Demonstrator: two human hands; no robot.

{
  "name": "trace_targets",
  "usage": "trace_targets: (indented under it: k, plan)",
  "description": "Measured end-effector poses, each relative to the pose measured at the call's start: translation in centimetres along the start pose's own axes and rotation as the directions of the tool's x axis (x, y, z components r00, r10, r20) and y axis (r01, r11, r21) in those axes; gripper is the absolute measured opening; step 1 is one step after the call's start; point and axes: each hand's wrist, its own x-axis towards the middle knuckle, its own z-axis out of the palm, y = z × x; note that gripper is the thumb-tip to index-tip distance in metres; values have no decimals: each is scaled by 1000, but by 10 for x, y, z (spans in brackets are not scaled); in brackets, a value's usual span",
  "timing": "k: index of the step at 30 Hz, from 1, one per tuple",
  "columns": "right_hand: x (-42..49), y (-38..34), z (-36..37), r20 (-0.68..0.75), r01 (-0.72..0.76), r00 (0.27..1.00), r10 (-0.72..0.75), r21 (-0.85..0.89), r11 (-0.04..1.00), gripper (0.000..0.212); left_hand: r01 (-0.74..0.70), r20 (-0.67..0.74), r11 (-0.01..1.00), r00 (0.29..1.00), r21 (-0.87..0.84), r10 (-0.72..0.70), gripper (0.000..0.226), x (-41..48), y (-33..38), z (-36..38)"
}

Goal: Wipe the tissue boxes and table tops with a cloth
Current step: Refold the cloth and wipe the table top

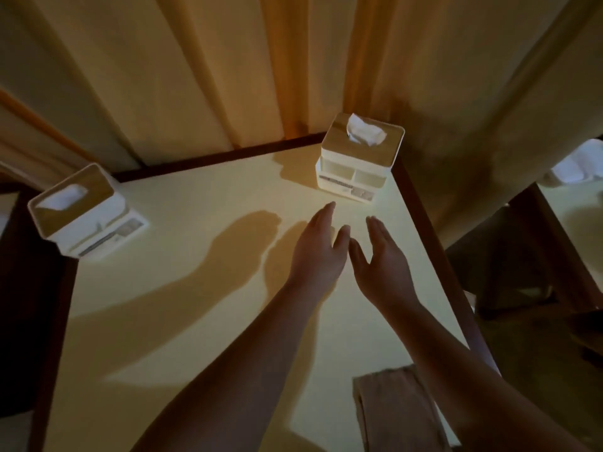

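Curtain (195, 76): pale and pleated, hanging behind the table's far edges.
Table top (195, 288): cream surface with a dark wooden border; arm shadows fall across it.
Dark chair (522, 256): beyond the right border.
Left tissue box (81, 213): white with a wood-toned lid, at the left corner, tissue showing in the slot.
Far tissue box (359, 158): same make, at the far right corner, with tissue standing up and open compartments in front.
Cloth (391, 412): brownish and folded, lying by the near right edge, partly covered by the right forearm.
Left hand (319, 252) and right hand (381, 262): side by side, fingers straight, empty. Only bare table lies between them and the far tissue box. Whether they touch the surface cannot be told.
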Motion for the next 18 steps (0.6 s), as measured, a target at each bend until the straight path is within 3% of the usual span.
trace_targets:
  k: [6,11,15,18]
  plan:
    - [-121,20,-13,83,5,997,0,-53,999,59,39,49,998,998,-46,-37,57,-115,-42,1]
    - [-210,55,-19,87,-44,995,53,-103,994,45,-25,39,997,999,-76,28,48,-191,-43,21]
    - [-252,80,-20,141,101,988,-69,-232,968,55,-81,15,995,997,-54,81,43,-237,-38,37]
    - [-261,95,-20,278,139,960,-22,-408,902,57,-115,-15,993,993,-25,115,38,-267,-31,47]
